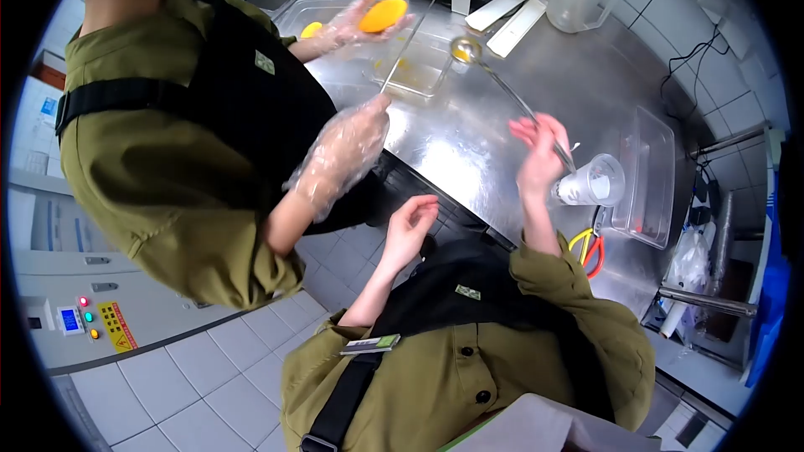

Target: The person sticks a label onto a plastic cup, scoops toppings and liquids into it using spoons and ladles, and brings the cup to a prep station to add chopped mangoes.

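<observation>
Head view: right of centre in the frame, a long-handled ladle (pixel 507 89) is gripped in the right hand (pixel 543 155), its bowl, marked with yellow, held toward the upper centre over the steel counter (pixel 469 142). The handle's lower end is seen by a clear plastic cup (pixel 596 182) — whether the two touch cannot be told. The left hand (pixel 410 228) is held near the centre, its fingers loosely curled; whether it is fully closed cannot be told. At the right, a clear tub (pixel 662 180) and red-and-yellow scissors (pixel 596 256) are set near the cup. Toward the upper left, a yellow piece (pixel 383 15) and a knife (pixel 416 33) are held in a co-worker's gloved hands (pixel 343 146) — the blade seen across a clear container (pixel 423 90).
</observation>
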Tool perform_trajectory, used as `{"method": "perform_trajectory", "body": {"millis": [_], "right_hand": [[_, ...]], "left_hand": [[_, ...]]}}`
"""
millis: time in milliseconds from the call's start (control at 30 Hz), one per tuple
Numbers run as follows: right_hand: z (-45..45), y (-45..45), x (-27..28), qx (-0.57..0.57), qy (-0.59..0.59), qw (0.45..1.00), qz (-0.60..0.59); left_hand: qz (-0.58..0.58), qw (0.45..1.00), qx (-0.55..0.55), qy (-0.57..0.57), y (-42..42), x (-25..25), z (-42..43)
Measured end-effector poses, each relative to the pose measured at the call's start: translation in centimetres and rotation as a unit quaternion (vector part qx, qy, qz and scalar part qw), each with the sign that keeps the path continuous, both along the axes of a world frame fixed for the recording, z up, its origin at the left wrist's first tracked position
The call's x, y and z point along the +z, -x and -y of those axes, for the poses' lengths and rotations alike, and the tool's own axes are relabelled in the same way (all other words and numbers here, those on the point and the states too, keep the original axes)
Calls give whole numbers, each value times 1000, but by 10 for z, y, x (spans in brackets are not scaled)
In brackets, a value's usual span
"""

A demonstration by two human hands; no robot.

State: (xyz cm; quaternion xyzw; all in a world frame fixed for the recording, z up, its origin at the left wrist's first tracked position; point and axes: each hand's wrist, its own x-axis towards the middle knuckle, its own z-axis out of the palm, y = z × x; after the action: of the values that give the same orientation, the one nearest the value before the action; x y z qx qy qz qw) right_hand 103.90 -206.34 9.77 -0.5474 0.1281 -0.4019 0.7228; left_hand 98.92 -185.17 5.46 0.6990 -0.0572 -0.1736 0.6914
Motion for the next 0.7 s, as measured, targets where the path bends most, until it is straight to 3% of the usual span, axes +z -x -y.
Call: {"method": "perform_trajectory", "body": {"millis": [267, 700], "right_hand": [[10, 111, -6, 39, -52, 997, -52], [18, 139, 17, 45, -34, 998, -27]], "left_hand": [[63, 993, -89, -45, -3, 0, 36], [215, 959, -130, -133, 1, 20, 66]]}}
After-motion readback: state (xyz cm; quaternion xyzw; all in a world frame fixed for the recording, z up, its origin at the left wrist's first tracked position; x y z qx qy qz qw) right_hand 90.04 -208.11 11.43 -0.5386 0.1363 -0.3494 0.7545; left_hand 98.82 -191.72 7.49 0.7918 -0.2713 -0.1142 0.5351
